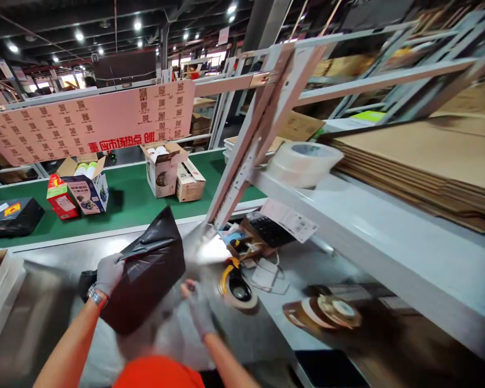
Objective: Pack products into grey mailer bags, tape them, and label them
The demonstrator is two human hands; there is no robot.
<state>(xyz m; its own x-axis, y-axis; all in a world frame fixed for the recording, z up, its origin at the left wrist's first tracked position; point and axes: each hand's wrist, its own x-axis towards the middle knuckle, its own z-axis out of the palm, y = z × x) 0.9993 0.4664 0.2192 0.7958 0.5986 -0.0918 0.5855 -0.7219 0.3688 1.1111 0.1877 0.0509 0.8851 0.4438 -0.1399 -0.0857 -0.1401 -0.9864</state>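
A black plastic mailer bag (145,269) is held up over the grey metal worktable (56,269). My left hand (107,274), gloved in grey with a watch at the wrist, is closed on the bag's left edge. My right hand (198,307), also gloved, is at the bag's lower right corner; it is smeared by motion and its fingers are hard to read. A tape dispenser with a yellow handle (236,285) lies just right of my right hand.
A green conveyor belt (125,202) behind the table carries open cartons (164,167), a red box (60,196) and a black parcel (12,215). At right, a white shelf (372,231) holds a tape roll (303,161) and flat cardboard (428,156). Brown tape rolls (327,312) lie below.
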